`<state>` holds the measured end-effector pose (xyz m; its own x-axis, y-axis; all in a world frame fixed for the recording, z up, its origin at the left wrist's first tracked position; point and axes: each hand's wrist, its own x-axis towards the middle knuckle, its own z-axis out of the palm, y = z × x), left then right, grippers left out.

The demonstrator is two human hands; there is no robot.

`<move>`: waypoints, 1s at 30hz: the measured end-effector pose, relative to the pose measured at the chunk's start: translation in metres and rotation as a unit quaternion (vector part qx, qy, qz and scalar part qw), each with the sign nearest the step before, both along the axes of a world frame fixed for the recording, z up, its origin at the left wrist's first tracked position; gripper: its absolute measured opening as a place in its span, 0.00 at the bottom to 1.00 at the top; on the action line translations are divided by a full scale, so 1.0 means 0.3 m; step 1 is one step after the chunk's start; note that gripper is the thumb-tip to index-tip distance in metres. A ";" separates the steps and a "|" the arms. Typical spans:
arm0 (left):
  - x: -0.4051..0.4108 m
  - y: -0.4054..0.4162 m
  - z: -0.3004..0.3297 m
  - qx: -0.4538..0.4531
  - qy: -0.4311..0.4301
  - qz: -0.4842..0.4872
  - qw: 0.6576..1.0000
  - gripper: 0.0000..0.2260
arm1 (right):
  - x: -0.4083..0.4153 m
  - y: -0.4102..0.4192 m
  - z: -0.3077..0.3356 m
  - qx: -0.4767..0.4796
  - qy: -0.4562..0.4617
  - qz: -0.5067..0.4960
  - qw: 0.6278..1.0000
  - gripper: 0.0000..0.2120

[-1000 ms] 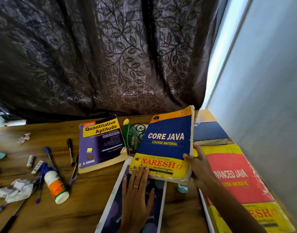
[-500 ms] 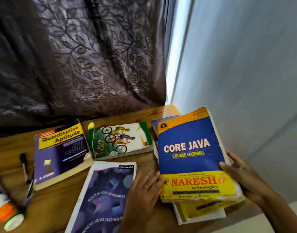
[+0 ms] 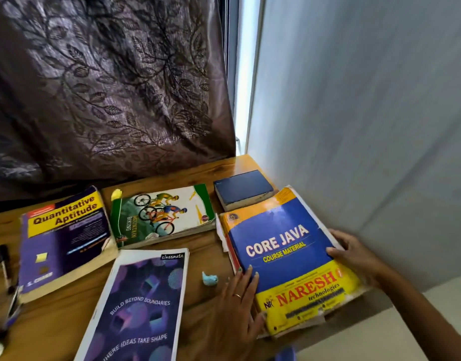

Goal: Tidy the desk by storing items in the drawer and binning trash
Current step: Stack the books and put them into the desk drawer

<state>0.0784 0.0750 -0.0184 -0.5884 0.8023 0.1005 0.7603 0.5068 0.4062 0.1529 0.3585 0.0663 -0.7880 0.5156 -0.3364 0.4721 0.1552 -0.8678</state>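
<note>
Head view, left hand (image 3: pixel 233 307): fingers straight, resting on left edge of Core Java book (image 3: pixel 286 259).
Right hand (image 3: pixel 354 256): fingers curled round book's right edge.
Bench (image 3: pixel 206 259): wood, dark curtain (image 3: pixel 107 87) behind, grey wall (image 3: pixel 367 113) right.
Book: atop stack, between both hands.

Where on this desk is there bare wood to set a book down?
Bare wood lies behind the mountain biking notebook, below the curtain, and around the blue paper scrap between the purple classmate notebook and left hand. The right corner is crowded.
</note>
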 end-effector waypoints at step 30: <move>0.023 0.085 -0.012 0.071 -0.177 0.054 0.980 0.47 | 0.026 -0.305 -0.224 0.464 -0.030 0.166 0.870 0.27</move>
